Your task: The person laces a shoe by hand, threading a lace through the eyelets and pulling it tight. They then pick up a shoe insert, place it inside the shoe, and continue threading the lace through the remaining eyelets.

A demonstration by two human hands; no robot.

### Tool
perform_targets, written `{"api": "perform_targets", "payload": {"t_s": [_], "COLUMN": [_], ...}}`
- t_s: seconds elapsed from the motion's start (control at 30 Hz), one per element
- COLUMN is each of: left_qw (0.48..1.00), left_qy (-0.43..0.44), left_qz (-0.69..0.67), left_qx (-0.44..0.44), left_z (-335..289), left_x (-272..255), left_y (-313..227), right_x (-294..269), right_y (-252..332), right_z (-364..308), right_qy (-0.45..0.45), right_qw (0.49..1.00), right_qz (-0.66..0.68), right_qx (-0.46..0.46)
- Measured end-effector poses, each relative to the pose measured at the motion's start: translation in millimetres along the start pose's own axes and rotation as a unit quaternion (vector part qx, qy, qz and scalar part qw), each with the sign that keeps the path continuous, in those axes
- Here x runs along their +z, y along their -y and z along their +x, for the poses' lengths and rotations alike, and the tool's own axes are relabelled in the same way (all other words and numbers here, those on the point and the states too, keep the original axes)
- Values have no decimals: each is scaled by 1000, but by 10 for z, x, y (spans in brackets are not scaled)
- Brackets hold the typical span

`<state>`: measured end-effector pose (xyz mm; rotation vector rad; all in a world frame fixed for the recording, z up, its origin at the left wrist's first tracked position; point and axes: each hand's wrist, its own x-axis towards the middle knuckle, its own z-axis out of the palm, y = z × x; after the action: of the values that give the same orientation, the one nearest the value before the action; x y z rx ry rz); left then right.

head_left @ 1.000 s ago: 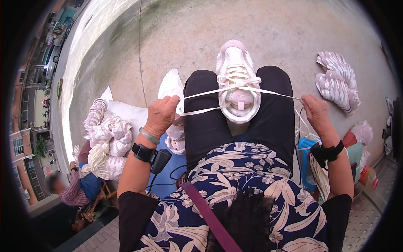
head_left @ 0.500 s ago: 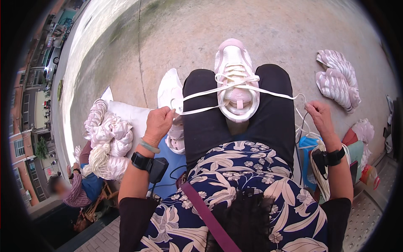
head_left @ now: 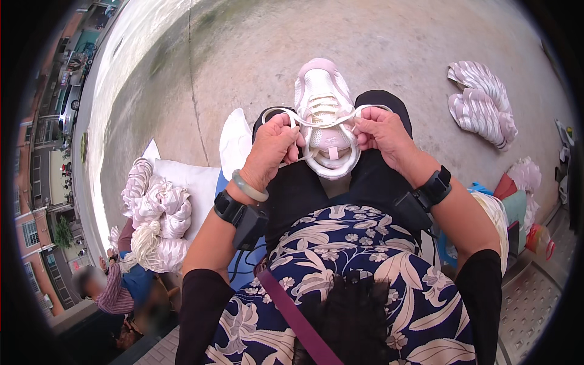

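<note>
A white and pale pink sneaker [head_left: 322, 88] rests between my knees, toe pointing away and heel opening toward me. Its white shoelace [head_left: 325, 121] runs criss-cross up the front, crosses over the tongue, and bends out in a loop on either side. At the sneaker's left, my left hand [head_left: 277, 143] pinches the left loop of the shoelace. My right hand [head_left: 383, 134] grips the right loop just above the collar's right side. Both hands are close to the shoe; the loose lace ends are mostly hidden behind my fingers.
Bundled pink-white shoe parts [head_left: 159, 204] and a bunch of cream laces [head_left: 146, 242] lie at left, near a seated person [head_left: 115, 292]. More stacked shoe parts [head_left: 483, 100] sit on the concrete at right. A white shoe piece [head_left: 235, 143] stands by my left knee.
My hands have come inward from wide apart to the sides of the sneaker. The shoelace, stretched out sideways before, is now bent into loops held at both sides.
</note>
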<state>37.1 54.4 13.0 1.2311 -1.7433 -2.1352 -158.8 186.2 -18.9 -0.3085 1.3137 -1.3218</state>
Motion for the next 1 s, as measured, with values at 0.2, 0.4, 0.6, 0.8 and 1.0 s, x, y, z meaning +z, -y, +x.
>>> {"api": "perform_targets", "payload": {"t_s": [0.2, 0.4, 0.6, 0.8, 1.0], "left_qw": [998, 994, 991, 986, 976], "left_qy": [-56, -103, -121, -124, -134], "left_qz": [-2, 12, -7, -85, -139], "left_qx": [-10, 30, 53, 70, 99], "left_z": [20, -111, -121, -109, -78], "left_x": [-11, 61, 86, 94, 121], "left_y": [11, 120, 172, 227, 204], "right_x": [-46, -50, 2, 24, 155], "right_y": [-29, -79, -103, -189, -132], "right_z": [19, 33, 52, 77, 44], "right_qy": [-9, -8, -23, -43, -78], "right_qw": [999, 997, 995, 956, 779], "right_qz": [-18, -25, -41, -202, -472], "right_qx": [-34, -71, -86, -208, -406]}}
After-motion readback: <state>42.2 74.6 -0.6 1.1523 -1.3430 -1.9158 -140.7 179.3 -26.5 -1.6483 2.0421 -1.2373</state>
